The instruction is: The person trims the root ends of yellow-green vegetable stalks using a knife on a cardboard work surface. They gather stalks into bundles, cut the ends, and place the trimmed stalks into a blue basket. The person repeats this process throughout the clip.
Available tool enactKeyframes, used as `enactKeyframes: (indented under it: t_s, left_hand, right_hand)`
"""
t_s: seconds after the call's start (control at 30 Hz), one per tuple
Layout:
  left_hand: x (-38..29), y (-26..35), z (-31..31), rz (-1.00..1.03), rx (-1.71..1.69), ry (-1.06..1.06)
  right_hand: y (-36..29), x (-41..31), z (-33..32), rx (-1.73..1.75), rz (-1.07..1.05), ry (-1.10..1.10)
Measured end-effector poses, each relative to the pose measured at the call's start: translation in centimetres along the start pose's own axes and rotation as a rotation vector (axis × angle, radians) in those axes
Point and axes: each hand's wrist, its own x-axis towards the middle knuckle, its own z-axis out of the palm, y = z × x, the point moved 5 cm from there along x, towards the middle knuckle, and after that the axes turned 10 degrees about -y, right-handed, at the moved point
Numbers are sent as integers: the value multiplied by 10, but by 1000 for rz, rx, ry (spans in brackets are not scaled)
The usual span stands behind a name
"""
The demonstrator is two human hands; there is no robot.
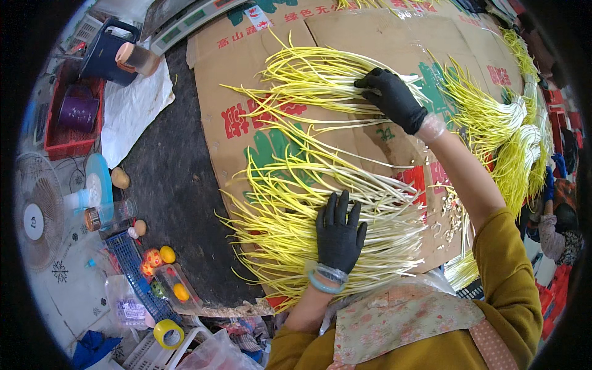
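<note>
Long yellow-and-white vegetable stalks, which look like yellow chives, lie in two spreads on flattened cardboard (337, 34). My left hand (340, 231), in a black glove, rests with fingers apart on the nearer, larger spread (286, 231). On the white ends of the farther spread (314, 78) lies my right hand (393, 99), also black-gloved, its fingers bent over the stalks; their grip is partly hidden. A few loose stalks cross between the two spreads. Beyond my right forearm, bundled stalks (513, 115) are piled at the cardboard's right side.
Trimmed bits (451, 215) lie near my right elbow. At left are a blue basket (138, 277), an orange fruit (181, 292), a yellow tape roll (168, 334), a fan (33, 222), a red crate (74, 148) and a lidded jug (138, 59). Another person (557, 236) is at far right.
</note>
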Motion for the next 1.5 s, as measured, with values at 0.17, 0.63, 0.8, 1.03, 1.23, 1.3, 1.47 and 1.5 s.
enactKeyframes:
  t_s: [0.17,0.63,0.8,1.03,1.23,1.3,1.47,1.5]
  left_hand:
    - [-20,-2,2,-1,-29,40]
    - [-30,0,8,-41,-20,71]
    - [-30,-1,10,-26,-14,113]
    - [-29,-2,10,-14,-14,116]
    - [-29,-1,6,-24,-63,141]
    - [-29,-1,7,-28,-62,143]
    - [-30,-2,2,-48,-183,247]
    - [-31,-3,0,-55,-202,273]
  right_hand:
    - [-58,-42,-8,33,32,275]
    - [-39,-95,40,463,468,14]
    - [-26,-98,41,424,487,-83]
    - [-30,-98,39,419,413,-8]
    - [-51,-106,29,499,368,47]
    - [-69,-115,31,598,396,31]
    - [-117,-128,55,67,20,-202]
    - [-127,-130,57,-18,38,-270]
